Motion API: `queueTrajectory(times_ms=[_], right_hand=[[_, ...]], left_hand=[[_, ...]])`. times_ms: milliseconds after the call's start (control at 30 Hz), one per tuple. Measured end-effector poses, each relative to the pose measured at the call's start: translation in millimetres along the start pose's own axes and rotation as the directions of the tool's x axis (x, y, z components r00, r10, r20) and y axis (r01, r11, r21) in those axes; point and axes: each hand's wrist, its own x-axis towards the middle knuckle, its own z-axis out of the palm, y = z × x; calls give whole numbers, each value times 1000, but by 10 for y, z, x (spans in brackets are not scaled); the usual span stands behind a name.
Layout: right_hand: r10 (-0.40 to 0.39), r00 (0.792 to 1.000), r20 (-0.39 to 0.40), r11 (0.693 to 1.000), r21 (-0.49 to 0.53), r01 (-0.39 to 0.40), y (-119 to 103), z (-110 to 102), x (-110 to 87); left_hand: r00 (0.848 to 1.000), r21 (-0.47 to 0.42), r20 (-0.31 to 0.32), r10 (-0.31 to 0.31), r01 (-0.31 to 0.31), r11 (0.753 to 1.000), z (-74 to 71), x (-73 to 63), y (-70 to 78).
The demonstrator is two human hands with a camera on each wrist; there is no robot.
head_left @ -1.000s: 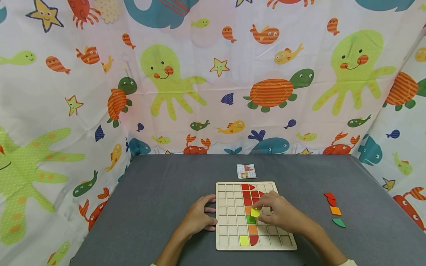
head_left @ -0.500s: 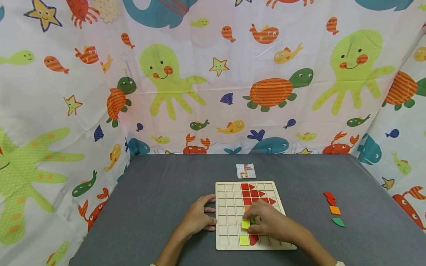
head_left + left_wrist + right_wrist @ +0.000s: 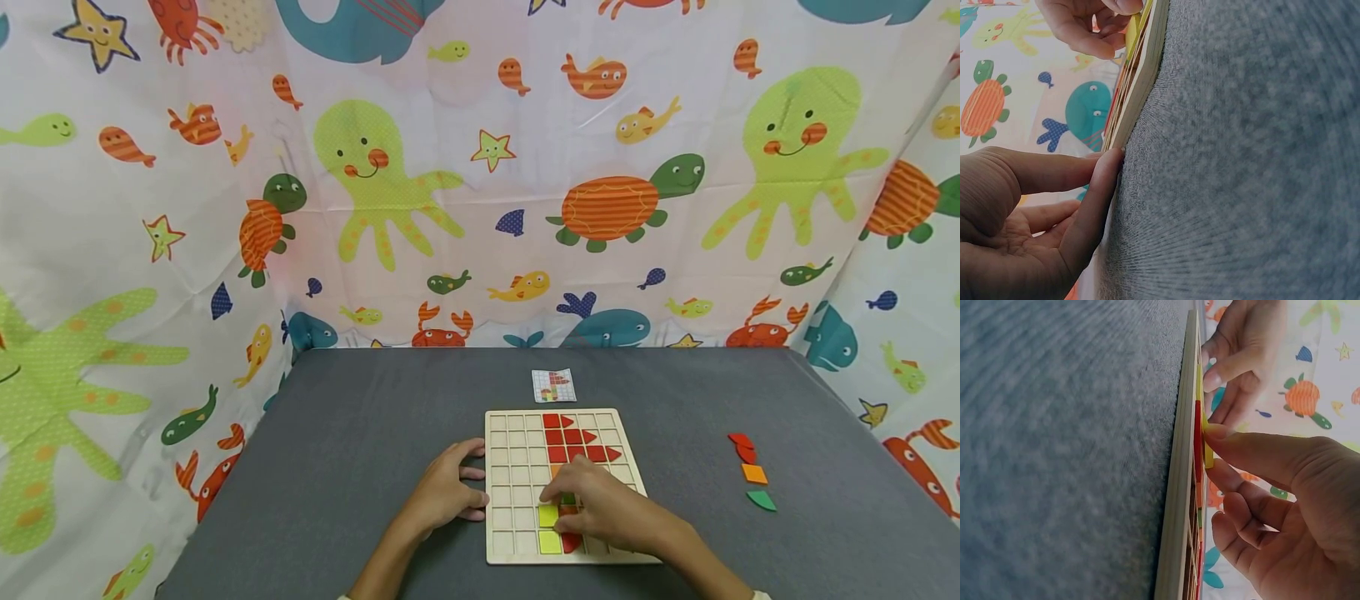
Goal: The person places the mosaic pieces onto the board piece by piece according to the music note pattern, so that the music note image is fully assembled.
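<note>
My right hand (image 3: 600, 504) pinches a yellow square tile (image 3: 548, 516) between thumb and fingers, low over the wooden grid board (image 3: 502, 475). In the right wrist view this tile (image 3: 1209, 455) stands slightly proud of the board's face. Directly below it, toward me, another yellow square (image 3: 550, 542) fills a cell, beside a partly covered red rounded piece (image 3: 572, 542). Red squares and triangles (image 3: 557, 454) line the upper rows; orange and green pieces (image 3: 569, 498) are half hidden under my right hand. My left hand (image 3: 450, 483) touches the board's left edge with fingertips and thumb.
A small printed pattern card (image 3: 553, 386) lies behind the board. To the right on the grey table (image 3: 375, 433) are loose red pieces (image 3: 741, 440), an orange square (image 3: 754, 473) and a green quarter-round (image 3: 761, 501). A sea-animal curtain (image 3: 465, 192) stands behind.
My right hand has carried the yellow square left and toward me, from over the green piece to the cell above the other yellow square. My left hand stays at the board's edge.
</note>
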Motion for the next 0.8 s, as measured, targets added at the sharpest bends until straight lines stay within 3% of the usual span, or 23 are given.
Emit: queueTrajectory(times_ms=[433,800], right_hand=[[-13,1000,-1,999,-43,13,-6,-8,-3],[-42,999,0,999,-14,42,-2,-6,6]], left_hand=[[1000,-2,-7,-1,1,1000,7,4,-5],[1000,14,-11,4,-4,1000,10,3,-16]])
